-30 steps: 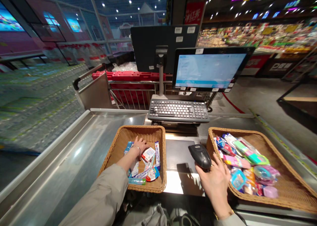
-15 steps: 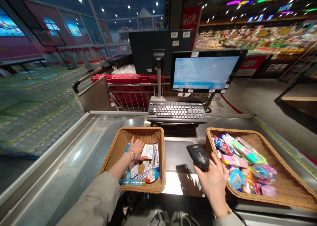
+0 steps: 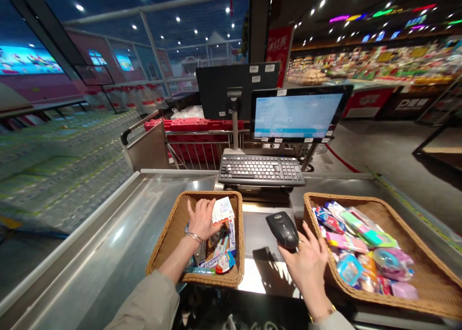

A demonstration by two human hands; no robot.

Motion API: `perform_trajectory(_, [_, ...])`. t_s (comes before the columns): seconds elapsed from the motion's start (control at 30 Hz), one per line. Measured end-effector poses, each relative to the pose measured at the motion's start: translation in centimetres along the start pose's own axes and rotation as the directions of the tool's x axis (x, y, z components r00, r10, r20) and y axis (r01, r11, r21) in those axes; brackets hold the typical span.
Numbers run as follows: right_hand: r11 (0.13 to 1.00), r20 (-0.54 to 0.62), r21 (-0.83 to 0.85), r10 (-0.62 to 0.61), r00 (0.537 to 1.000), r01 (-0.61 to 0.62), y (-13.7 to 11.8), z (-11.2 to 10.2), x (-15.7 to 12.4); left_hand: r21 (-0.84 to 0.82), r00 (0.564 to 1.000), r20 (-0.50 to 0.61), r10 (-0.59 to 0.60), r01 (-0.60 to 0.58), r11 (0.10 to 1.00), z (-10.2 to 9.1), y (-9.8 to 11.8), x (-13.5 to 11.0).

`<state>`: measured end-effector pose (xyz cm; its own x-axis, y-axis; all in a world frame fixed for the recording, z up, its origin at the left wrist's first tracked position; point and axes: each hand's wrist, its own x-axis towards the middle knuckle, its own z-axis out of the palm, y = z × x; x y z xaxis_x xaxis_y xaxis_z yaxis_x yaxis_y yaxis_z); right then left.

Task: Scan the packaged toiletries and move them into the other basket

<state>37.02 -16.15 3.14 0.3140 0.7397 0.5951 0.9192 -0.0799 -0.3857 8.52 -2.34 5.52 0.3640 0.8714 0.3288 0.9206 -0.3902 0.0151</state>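
Note:
My left hand [image 3: 202,220] is closed on a small white box [image 3: 223,210] with a red edge, held above the left wicker basket [image 3: 161,239]. Inside that basket lie a blue-and-white candy stick pack [image 3: 231,236], a blue and orange packet [image 3: 225,262] and other small packages, partly hidden by my hand. A black barcode scanner [image 3: 282,229] is gripped in my right hand [image 3: 306,265], over the counter between the baskets. How the fingers wrap its handle is partly hidden.
To the right stands a second wicker basket [image 3: 429,272] with several colourful packages. Behind are a keyboard [image 3: 262,170], a lit monitor [image 3: 296,115] and another monitor's dark back [image 3: 225,91]. A metal counter [image 3: 119,229] extends left, beside stacked bottle packs [image 3: 68,151].
My left hand has lifted the small white box up from the left basket's contents. The scanner in my right hand has shifted slightly left. The head view has tilted a little.

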Motion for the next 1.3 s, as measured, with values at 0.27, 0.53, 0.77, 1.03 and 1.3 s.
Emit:
perform_trajectory(0.27, [0.999,0.020,0.018,-0.048,0.999,0.048,-0.7,-0.9,0.4,0.049,0.989,-0.150,0.006,0.001,0.999,-1.5,3.0,1.1])
perform_trajectory(0.53, [0.998,0.099,0.036,-0.060,0.993,0.057,-1.6,-1.7,0.8,0.039,0.983,-0.182,-0.003,0.010,0.999,-1.7,5.6,2.1])
perform_trajectory(0.77, [0.997,0.158,0.064,-0.057,0.986,0.047,-1.9,-2.3,1.2,0.031,0.978,-0.206,-0.027,0.034,0.999,-1.6,7.0,2.5])
perform_trajectory(1.03, [0.995,0.172,0.074,-0.076,0.982,0.064,-1.8,-2.4,1.3,0.016,0.977,-0.211,-0.017,0.020,1.000,-1.7,7.6,2.6])
perform_trajectory(1.3, [0.994,0.169,0.087,-0.078,0.983,0.064,-1.9,-2.6,1.3,0.003,0.976,-0.218,-0.028,0.029,1.000,-1.6,8.0,2.7])
